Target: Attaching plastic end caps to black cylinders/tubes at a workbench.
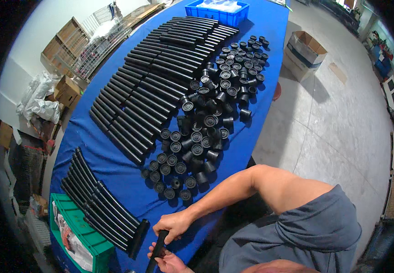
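A black tube (156,251) is held at the table's near edge by both of my hands. My left hand (168,263) has its fingers curled around the tube's lower part. My right hand (175,225) is closed over its upper end; whether a cap sits under those fingers is hidden. Just left of my hands lie finished-looking black tubes (110,219) in two overlapping rows, with one thicker black piece (138,239) at their right end. Farther up, many black round caps (197,137) are scattered in a long heap, some upright and some tipped over.
Long rows of black tubes (148,73) cover the far left of the blue-clothed table (233,157). A green crate (82,219) stands at the near left corner and a blue bin (233,17) at the far end. An open cardboard box (302,57) is on the floor at right.
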Tool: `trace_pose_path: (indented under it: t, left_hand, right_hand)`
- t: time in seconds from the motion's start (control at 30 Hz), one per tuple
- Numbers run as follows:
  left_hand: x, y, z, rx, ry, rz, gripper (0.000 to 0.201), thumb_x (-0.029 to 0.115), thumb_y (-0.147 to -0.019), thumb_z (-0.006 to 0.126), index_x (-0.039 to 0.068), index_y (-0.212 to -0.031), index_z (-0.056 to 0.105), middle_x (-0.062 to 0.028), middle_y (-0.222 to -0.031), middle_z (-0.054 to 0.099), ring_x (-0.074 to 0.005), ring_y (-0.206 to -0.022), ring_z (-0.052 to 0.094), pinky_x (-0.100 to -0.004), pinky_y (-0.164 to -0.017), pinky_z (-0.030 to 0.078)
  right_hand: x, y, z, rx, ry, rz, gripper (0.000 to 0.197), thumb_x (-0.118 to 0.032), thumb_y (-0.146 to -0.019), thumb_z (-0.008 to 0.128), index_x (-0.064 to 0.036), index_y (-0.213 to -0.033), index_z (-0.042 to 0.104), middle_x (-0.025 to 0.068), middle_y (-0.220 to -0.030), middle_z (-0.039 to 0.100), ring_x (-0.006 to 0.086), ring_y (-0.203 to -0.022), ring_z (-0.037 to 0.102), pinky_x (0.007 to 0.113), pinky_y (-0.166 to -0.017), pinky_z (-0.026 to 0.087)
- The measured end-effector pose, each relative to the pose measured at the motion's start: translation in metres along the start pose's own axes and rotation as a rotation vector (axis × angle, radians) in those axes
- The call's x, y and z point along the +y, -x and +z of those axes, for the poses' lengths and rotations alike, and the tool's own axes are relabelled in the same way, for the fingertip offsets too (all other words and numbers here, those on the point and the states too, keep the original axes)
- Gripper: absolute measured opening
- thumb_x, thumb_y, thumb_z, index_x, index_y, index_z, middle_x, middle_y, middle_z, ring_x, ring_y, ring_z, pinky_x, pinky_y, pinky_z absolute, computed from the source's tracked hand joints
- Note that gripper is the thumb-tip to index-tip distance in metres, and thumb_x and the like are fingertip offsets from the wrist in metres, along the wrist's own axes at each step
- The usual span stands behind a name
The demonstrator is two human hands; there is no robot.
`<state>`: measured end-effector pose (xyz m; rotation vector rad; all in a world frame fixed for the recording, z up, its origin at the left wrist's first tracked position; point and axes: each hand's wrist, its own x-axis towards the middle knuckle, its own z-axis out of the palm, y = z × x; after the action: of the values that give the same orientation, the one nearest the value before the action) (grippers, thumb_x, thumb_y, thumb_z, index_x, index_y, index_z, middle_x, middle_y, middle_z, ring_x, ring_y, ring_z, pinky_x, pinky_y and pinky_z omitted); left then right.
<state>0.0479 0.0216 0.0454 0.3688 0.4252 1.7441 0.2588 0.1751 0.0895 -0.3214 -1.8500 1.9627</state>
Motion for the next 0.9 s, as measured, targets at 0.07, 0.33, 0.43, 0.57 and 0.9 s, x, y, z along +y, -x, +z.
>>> trace_pose_path:
  t: [0.07,0.33,0.43,0.57,0.9]
  left_hand:
    - [0.001,0.004,-0.002,0.306,0.236,-0.053,0.036,0.002,-0.094,0.056,0.002,-0.13,0.054,-0.0125,-0.149,0.039,-0.0271,-0.137,0.037,-0.0275,-0.086,0.051]
    - [-0.001,0.0,0.009,0.107,0.046,-0.021,0.032,0.004,-0.094,0.056,-0.001,-0.125,0.055,-0.0147,-0.144,0.043,-0.0298,-0.138,0.035,-0.0348,-0.105,0.04]
    - [-0.007,-0.006,0.017,0.047,-0.009,-0.022,0.03,0.007,-0.095,0.055,0.001,-0.124,0.052,-0.0157,-0.141,0.045,-0.0316,-0.138,0.035,-0.0429,-0.116,0.03]
    - [-0.004,-0.005,0.005,0.011,-0.047,-0.006,0.029,0.007,-0.095,0.055,0.001,-0.124,0.053,-0.0155,-0.141,0.045,-0.0316,-0.137,0.035,-0.0429,-0.116,0.03]
    - [-0.003,-0.004,0.004,0.02,-0.063,-0.008,0.027,0.005,-0.094,0.056,0.001,-0.121,0.054,-0.0156,-0.139,0.046,-0.0316,-0.136,0.036,-0.0438,-0.115,0.032]
  right_hand:
    - [0.001,-0.001,0.0,-0.007,-0.01,0.009,0.028,-0.017,-0.083,0.068,0.0022,-0.098,0.054,0.0083,-0.064,0.062,0.0182,-0.054,0.064,0.032,-0.047,0.048]
    - [0.001,-0.001,0.002,0.062,0.047,-0.021,0.028,-0.018,-0.08,0.068,0.0007,-0.095,0.055,0.0101,-0.064,0.063,0.0214,-0.056,0.065,0.035,-0.049,0.049]
    - [0.018,-0.006,0.004,0.13,0.16,-0.157,0.03,-0.02,-0.077,0.071,0.0002,-0.093,0.056,0.0115,-0.064,0.064,0.0235,-0.059,0.067,0.037,-0.051,0.05]
    - [0.031,-0.012,0.006,0.257,0.372,-0.539,0.028,-0.018,-0.081,0.069,-0.0005,-0.098,0.054,0.0092,-0.064,0.062,0.0204,-0.055,0.064,0.033,-0.049,0.049]
    - [0.001,0.0,0.001,0.077,0.159,-0.093,0.029,-0.02,-0.082,0.069,0.0016,-0.098,0.058,0.0089,-0.062,0.062,0.021,-0.055,0.064,0.034,-0.049,0.047]
